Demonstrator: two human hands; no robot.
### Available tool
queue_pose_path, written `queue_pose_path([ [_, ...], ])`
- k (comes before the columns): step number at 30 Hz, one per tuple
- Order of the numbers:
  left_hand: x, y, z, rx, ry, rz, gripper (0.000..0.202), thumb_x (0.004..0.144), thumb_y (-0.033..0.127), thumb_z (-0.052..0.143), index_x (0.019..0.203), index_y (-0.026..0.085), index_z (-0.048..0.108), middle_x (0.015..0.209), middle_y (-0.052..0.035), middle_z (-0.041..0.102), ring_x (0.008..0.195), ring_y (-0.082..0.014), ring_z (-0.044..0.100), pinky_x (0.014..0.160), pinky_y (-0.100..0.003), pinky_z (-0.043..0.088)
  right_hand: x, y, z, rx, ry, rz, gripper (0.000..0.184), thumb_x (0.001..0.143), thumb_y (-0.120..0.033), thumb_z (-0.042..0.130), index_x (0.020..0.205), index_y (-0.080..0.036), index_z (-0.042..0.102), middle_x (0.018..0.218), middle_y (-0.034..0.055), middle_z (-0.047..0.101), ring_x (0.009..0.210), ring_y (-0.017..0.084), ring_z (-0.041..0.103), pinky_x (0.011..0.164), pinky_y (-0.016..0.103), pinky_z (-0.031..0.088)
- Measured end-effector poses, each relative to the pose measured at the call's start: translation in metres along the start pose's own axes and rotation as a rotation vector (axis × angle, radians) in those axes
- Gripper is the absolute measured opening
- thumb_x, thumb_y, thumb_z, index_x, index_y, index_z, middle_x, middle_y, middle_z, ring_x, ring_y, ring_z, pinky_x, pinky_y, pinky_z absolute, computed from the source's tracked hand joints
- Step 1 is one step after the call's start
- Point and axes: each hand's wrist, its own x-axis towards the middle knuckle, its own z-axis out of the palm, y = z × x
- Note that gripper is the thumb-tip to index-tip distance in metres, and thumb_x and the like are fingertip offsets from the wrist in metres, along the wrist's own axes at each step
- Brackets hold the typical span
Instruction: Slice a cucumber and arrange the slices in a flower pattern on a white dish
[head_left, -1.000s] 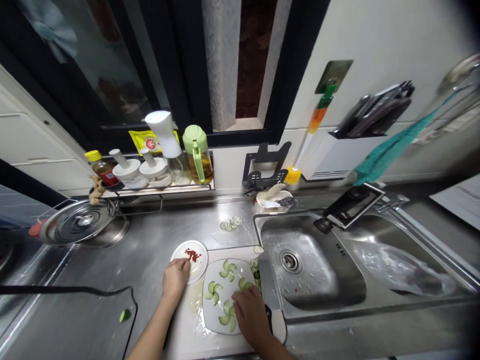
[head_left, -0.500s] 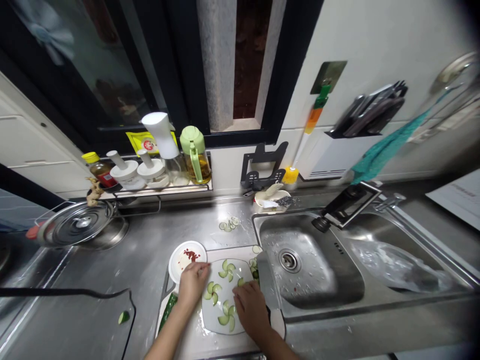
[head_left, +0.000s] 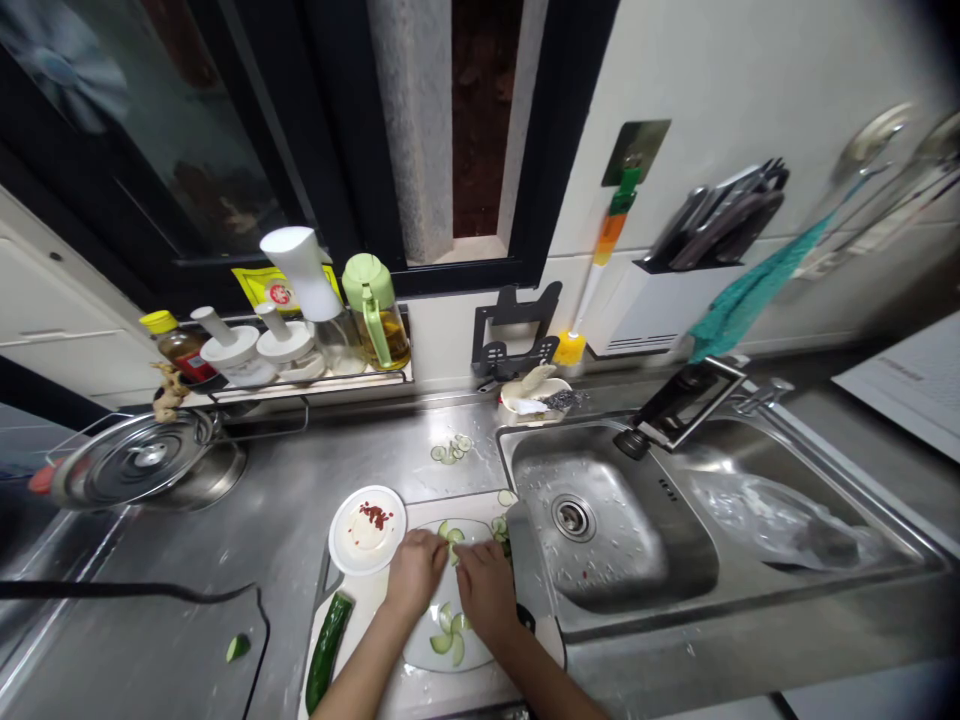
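Pale green cucumber slices [head_left: 448, 641] lie on a white plate [head_left: 420, 650] with rounded corners; the near group fans out like a pinwheel, and more slices show at the plate's far end, partly covered by the hands. The left hand [head_left: 415, 572] and the right hand [head_left: 484, 592] meet over that far end, fingers curled in and fingertips close together at the slices there; whether either one actually grips a slice cannot be told. The plate sits on a white cutting board [head_left: 363, 612]. Just to its right lies a knife [head_left: 532, 562], its broad blade toward the far side and its dark handle partly hidden behind the right hand, with loose cucumber rounds [head_left: 500, 524] between blade and plate. Left of the left forearm, a dark green cucumber [head_left: 328, 655] rests along the board's left edge. Beyond it, a round white dish [head_left: 340, 527] holds small red pieces [head_left: 376, 515] in a loose heap. Farther off on the steel counter [head_left: 279, 545] lie some thin rings [head_left: 451, 449], and well to the left a cut cucumber end [head_left: 238, 648]. On the right is the double sink [head_left: 679, 545], a clear plastic bag [head_left: 787, 530] in its right basin. At the far left, a rack [head_left: 360, 380] of bottles and jars stands below the window, near a lidded pot [head_left: 214, 480].
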Motion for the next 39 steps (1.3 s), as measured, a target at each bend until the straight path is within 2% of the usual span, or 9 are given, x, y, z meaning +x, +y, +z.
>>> queue_pose_path([
  [9,0.006,0.002,0.002,0.089,-0.031,-0.011,0.023,0.086,0.020,0.048,0.083,0.019,0.071,0.084,-0.0079,0.068,0.088,-0.0201,0.059,0.080,-0.030,0.043,0.006,-0.004,0.002,-0.040,-0.032,-0.006,0.035,0.084,-0.010,0.047,0.111,-0.021,0.065,0.095,0.0052,0.067,0.094,0.024,0.050,0.081,0.035,0.035],
  [18,0.007,0.000,0.005,0.049,-0.009,-0.009,0.022,0.086,0.019,0.050,0.085,0.019,0.072,0.083,-0.0070,0.068,0.088,-0.0198,0.060,0.080,-0.030,0.043,0.010,-0.002,0.006,-0.062,-0.035,0.020,0.033,0.085,-0.010,0.046,0.107,-0.021,0.067,0.092,0.0059,0.067,0.095,0.025,0.051,0.082,0.036,0.035],
  [33,0.000,-0.006,0.003,-0.034,0.084,0.009,0.021,0.085,0.020,0.051,0.082,0.019,0.072,0.079,-0.0060,0.069,0.082,-0.0199,0.062,0.076,-0.030,0.046,0.013,-0.001,0.002,-0.020,-0.083,0.083,0.035,0.086,-0.011,0.045,0.110,-0.021,0.068,0.098,0.0061,0.067,0.098,0.026,0.051,0.084,0.035,0.036],
  [39,-0.006,-0.017,-0.005,-0.040,0.147,-0.009,0.023,0.085,0.022,0.051,0.088,0.019,0.073,0.088,-0.0073,0.072,0.087,-0.0200,0.063,0.082,-0.030,0.047,0.012,0.002,0.000,0.011,-0.049,0.063,0.034,0.085,-0.010,0.047,0.109,-0.019,0.069,0.096,0.0064,0.068,0.097,0.026,0.050,0.088,0.035,0.035],
])
